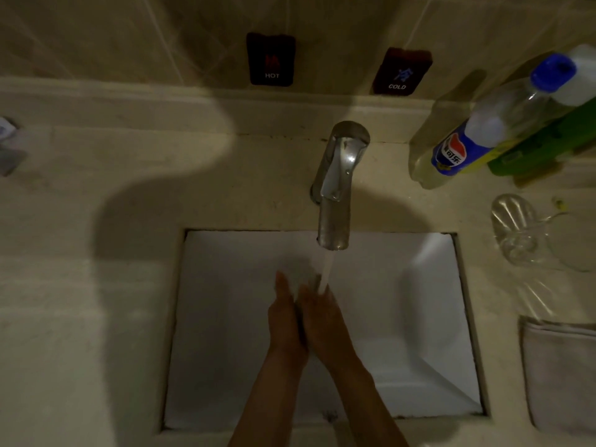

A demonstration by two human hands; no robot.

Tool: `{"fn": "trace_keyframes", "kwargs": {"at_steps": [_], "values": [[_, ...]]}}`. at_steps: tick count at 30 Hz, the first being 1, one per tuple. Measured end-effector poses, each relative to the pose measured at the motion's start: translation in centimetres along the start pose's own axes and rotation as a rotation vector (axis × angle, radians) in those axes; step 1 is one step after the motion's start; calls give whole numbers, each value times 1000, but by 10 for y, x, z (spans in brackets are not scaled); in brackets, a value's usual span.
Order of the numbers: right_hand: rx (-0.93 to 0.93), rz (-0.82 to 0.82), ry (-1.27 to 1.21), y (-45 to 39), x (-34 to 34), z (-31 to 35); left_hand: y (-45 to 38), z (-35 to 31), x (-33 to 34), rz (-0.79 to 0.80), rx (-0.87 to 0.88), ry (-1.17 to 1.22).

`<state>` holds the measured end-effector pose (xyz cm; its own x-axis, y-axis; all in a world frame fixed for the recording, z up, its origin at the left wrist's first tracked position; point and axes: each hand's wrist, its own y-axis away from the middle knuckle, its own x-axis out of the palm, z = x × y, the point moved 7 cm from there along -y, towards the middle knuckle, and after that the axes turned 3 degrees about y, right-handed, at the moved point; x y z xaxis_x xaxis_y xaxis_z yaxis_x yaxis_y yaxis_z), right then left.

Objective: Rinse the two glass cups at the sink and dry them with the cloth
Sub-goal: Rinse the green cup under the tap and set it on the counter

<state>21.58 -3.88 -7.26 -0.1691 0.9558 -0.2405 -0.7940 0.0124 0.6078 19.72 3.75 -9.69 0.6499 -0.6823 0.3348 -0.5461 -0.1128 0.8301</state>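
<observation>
My left hand and my right hand are pressed side by side over the white sink, fingers stretched out. Water runs from the chrome tap onto the fingertips of my right hand. I see nothing held in either hand. On the counter to the right of the sink stands a clear glass cup with a handle. A second glass shape touches it at the frame edge, too blurred to make out. A folded beige cloth lies on the counter in front of the glasses.
A Pepsi-labelled bottle of pale liquid and a green bottle stand at the back right. HOT and COLD signs hang on the tiled wall. The beige counter stretches to the left.
</observation>
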Motion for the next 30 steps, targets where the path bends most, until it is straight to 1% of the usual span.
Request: {"fn": "trace_keyframes", "kwargs": {"at_steps": [2, 5, 6, 9, 12, 14, 17, 19, 21, 25, 27, 30], "values": [[-68, -32, 112, 13, 2, 3, -1, -1, 3, 41, 0, -3], [-54, -99, 239, 18, -3, 10, 3, 0, 10, 109, 6, -37], [-34, -116, 242, 15, -7, 13, 6, 0, 12, 118, 15, -60], [77, -105, 73, -4, -18, 12, 12, 2, 15, 65, 49, -121], [101, 13, -145, -20, -18, 10, 15, 0, 15, 39, 67, -104], [74, 60, -176, -22, -16, 11, 18, -3, 14, 37, 71, -100], [68, 19, -216, -20, -15, 7, 23, -4, 16, 52, 71, -51], [67, -1, -238, -14, -15, 1, 23, -6, 19, 66, 98, -63], [53, -18, -153, -5, -14, 1, 21, -6, 20, 37, 114, -105], [-73, -25, -34, 12, -9, 12, 12, -3, 12, -33, 98, -50], [-70, -68, 33, 18, -8, 14, 10, -2, 11, -28, 110, -33], [-7, -141, 37, 19, -13, 13, 11, -4, 16, 37, 112, 7]]}}
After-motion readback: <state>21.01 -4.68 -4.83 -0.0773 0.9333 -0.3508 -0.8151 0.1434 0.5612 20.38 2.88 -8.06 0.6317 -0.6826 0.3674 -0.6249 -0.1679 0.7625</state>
